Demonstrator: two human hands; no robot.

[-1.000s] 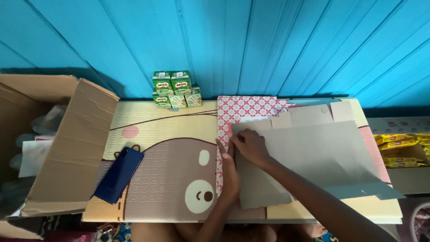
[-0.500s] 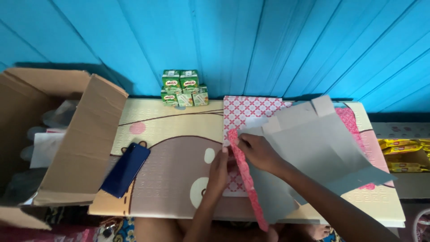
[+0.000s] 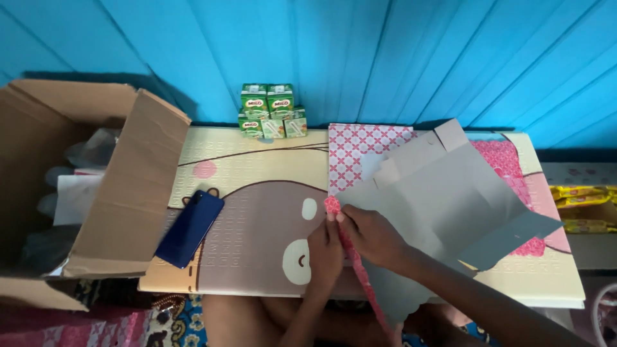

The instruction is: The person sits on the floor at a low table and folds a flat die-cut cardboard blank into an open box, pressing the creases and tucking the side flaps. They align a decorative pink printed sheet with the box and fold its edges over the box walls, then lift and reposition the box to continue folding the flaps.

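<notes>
Blue plank wall, desk [image 3: 257, 193] with bear mat | both hands pinched grey card sheet [image 3: 443, 205] at its left fold: left hand [image 3: 324, 247], right hand [image 3: 373, 238] | sheet spread rightward, fold running toward person

A flat grey box blank [image 3: 443, 212], pink-patterned on its underside, is held tilted over the mat's right half, its left edge folded up.
</notes>
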